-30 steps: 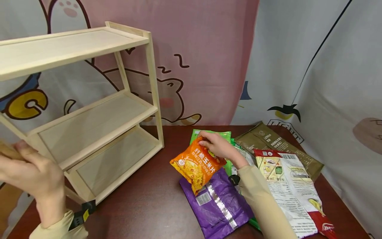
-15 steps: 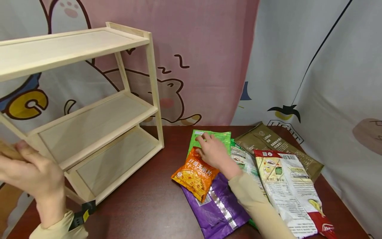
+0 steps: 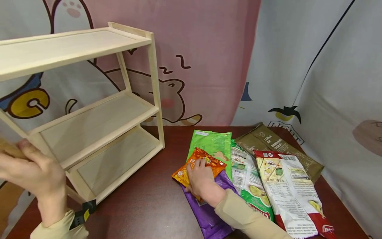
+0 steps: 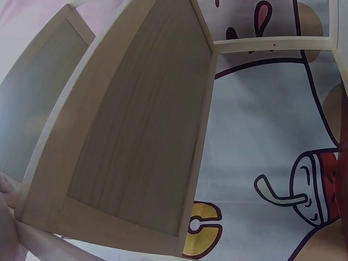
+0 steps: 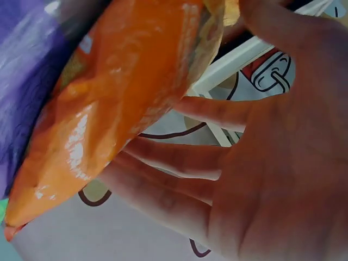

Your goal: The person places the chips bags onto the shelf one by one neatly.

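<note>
In the head view my left hand (image 3: pixel 35 172) grips a wooden post (image 3: pixel 10 149) of the pale wooden shelf (image 3: pixel 89 116), at the left edge. Only a bit of that hand shows in the left wrist view. My right hand (image 3: pixel 203 181) rests on an orange snack bag (image 3: pixel 219 165), its spread, nearly straight fingers (image 5: pixel 179 157) touching the wrapper. The orange bag lies over a purple bag (image 3: pixel 209 219) and the lower part of a bright green bag (image 3: pixel 209 141). Part of the orange bag is hidden beneath the hand.
Right of my right hand lie a green-and-white bag (image 3: pixel 243 169), a red-and-white bag (image 3: pixel 290 189) and a brown bag (image 3: pixel 276 142), overlapping. The three-tier shelf stands on the dark red table (image 3: pixel 143 199). Printed curtains (image 3: pixel 209 66) hang behind.
My right hand had been pinching the orange bag's top edge, then let go as the bag settled lower. Now that hand has moved nearer and down onto the bag. The left hand keeps its place.
</note>
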`<state>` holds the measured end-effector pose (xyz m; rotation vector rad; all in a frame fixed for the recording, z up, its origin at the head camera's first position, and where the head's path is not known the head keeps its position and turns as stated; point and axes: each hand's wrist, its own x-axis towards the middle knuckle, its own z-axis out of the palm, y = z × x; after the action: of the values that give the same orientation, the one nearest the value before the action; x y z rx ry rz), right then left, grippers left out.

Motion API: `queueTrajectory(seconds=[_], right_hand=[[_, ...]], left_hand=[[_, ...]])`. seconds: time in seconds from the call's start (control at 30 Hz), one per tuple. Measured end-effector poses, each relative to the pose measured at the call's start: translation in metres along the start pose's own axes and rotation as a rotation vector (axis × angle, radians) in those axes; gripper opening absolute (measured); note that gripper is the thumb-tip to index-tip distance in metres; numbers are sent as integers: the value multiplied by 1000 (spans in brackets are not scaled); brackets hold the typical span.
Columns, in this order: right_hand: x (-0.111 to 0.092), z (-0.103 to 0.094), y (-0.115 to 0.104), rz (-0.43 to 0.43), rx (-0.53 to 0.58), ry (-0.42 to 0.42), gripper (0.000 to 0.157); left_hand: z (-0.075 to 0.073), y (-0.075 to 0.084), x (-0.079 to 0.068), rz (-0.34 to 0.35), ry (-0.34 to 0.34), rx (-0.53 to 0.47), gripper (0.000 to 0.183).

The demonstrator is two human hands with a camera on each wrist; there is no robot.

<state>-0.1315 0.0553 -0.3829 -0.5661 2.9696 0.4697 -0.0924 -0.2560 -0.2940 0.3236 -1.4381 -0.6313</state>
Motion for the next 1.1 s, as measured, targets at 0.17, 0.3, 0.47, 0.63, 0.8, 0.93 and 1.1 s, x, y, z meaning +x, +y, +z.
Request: queueTrajectory(seconds=[0.17, 0.3, 0.47, 0.63, 0.8, 0.93, 1.1], right_hand=[[4, 3, -2, -11, -50, 25, 92], [5, 3, 2, -73, -82, 119, 66], [7, -3, 14, -167, -1, 241, 31], [11, -11, 24, -212, 33, 386, 14], [12, -24, 38, -212, 74, 503, 11], [12, -38, 49, -201, 112, 601, 15], [10, -59, 61, -205, 140, 766, 23]], left_hand=[[1, 1, 0, -9, -8, -19, 48], [1, 5, 1, -38, -10, -24, 49], [0, 1, 0, -11, -19, -17, 50], [0, 1, 1, -4, -21, -14, 51], [-1, 3, 2, -16, -14, -61, 48], [-2, 3, 2, -32, -8, -65, 46], [-1, 1, 2, -57, -9, -44, 45]])
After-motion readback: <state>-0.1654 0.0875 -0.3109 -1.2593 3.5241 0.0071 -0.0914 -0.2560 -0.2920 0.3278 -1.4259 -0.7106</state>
